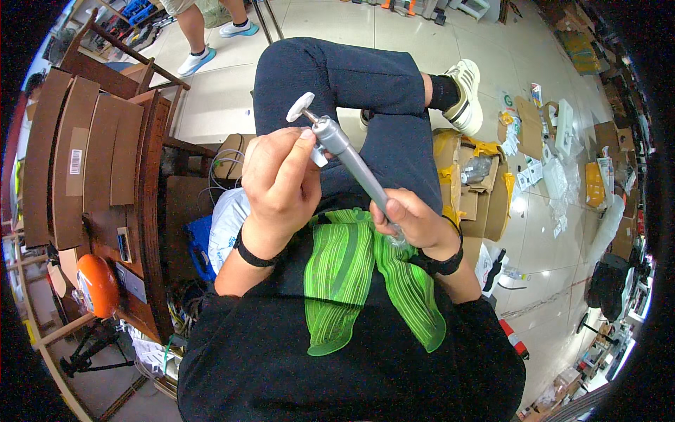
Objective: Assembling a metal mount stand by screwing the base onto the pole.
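Note:
A grey tubular mounting arm (362, 172) is held slantwise above my lap, its upper end toward the far left. A thin metal stem joins that end to a white round plate (300, 106). My right hand (422, 221) wraps round the lower part of the tube, hiding some of it. Bent at the tube's upper end, the fingers of my left hand (281, 169) pinch by a small pale knob (320, 156); they cover part of the joint there. A green striped bow (341, 274) hangs on my black shirt beneath the arm.
Flat cardboard boxes (88, 144) lean by a brown wooden cabinet (144, 211) on the left, near an orange rounded object (98, 285). An opened carton (478, 183) and plastic wrapping (559, 183) lie on the right. Another person's legs (193, 32) stand far left.

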A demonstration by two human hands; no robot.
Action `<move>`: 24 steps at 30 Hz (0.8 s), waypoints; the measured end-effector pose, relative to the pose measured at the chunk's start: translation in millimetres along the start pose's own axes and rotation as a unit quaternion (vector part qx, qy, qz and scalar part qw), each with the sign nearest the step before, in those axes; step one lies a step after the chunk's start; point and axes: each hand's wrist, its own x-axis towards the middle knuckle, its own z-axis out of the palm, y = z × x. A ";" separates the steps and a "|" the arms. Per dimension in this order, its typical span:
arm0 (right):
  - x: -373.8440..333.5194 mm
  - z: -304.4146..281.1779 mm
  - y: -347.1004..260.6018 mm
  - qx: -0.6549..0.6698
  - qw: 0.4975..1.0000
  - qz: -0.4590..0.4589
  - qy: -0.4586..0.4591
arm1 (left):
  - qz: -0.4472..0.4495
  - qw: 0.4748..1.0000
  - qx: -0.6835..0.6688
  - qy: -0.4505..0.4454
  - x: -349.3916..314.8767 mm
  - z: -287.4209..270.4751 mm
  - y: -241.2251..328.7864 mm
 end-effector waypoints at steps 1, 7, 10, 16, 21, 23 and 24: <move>-0.2 -0.2 0.0 0.001 1.000 0.002 0.000 | 0.000 1.000 0.000 0.000 0.6 0.0 -0.7; 1.4 -1.2 -3.2 -0.003 1.000 0.005 -0.011 | 0.035 0.999 0.038 -0.005 0.8 -1.3 -4.6; 1.9 0.5 -5.0 0.001 1.000 0.009 -0.017 | 0.043 0.999 0.017 0.001 -2.6 1.5 -8.6; 0.3 1.8 -0.2 0.008 1.000 -0.001 -0.003 | -0.303 0.884 -0.353 -0.054 -13.9 4.4 1.7; 1.3 2.8 -3.9 0.015 1.000 0.009 0.002 | -0.386 0.744 -0.539 -0.082 -19.4 -0.2 3.4; 2.9 3.5 -4.5 -0.019 1.000 -0.003 -0.007 | -0.389 0.747 -0.534 -0.072 -15.4 -1.5 7.7; 3.8 3.1 -4.6 -0.020 1.000 -0.003 -0.007 | -0.392 0.750 -0.529 -0.061 -14.4 -1.9 9.2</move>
